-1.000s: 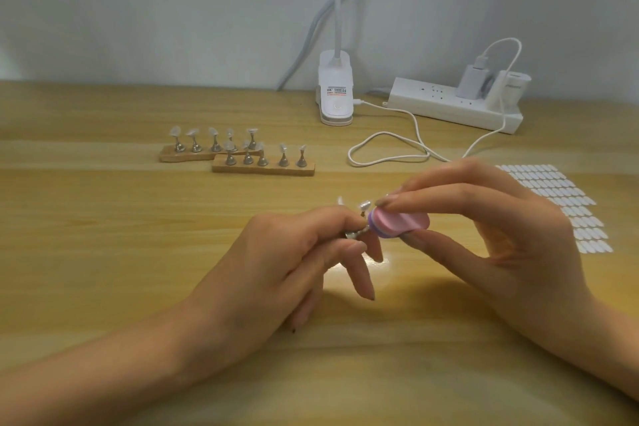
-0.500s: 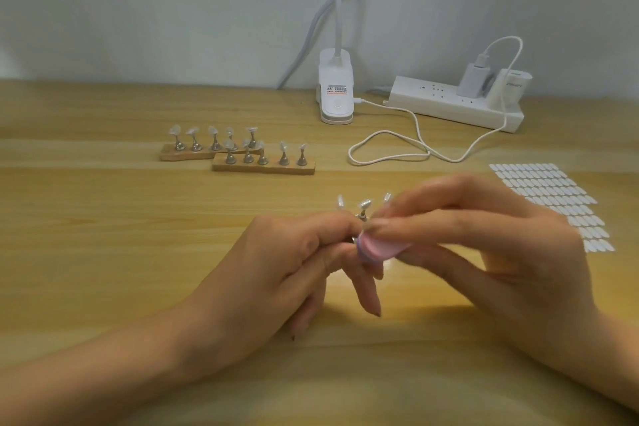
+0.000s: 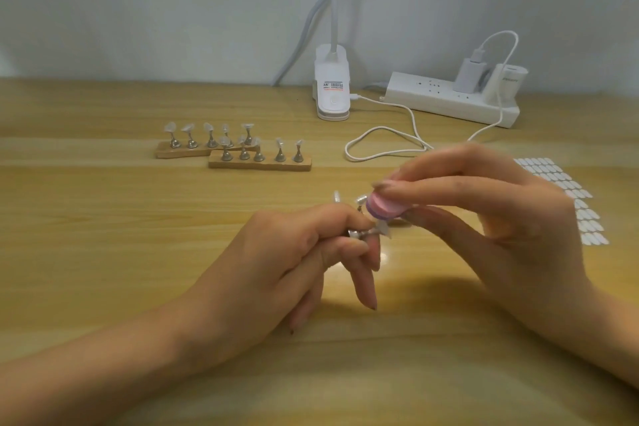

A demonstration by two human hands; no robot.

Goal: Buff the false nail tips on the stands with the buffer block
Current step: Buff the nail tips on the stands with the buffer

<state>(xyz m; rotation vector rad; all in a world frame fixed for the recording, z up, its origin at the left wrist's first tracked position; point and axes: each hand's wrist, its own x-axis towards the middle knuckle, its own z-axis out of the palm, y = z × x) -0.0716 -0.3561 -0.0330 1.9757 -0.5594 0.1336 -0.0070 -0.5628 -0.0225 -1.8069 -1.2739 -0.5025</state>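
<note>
Buffer block (image 3: 383,206) higher, tight between right fingers (image 3: 449,192); one stand (image 3: 358,235) tight between left fingers (image 3: 340,218); ten stands (image 3: 243,153) beyond.

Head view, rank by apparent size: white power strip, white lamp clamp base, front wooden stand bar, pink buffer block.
White power strip
White lamp clamp base and front wooden stand bar, about equal
Pink buffer block, though nearest

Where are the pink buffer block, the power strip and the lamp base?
buffer block (image 3: 382,207): head view, pink side between the fingertips.
power strip (image 3: 439,98): head view, bare top face.
lamp base (image 3: 332,106): head view, white front near the button.
</note>
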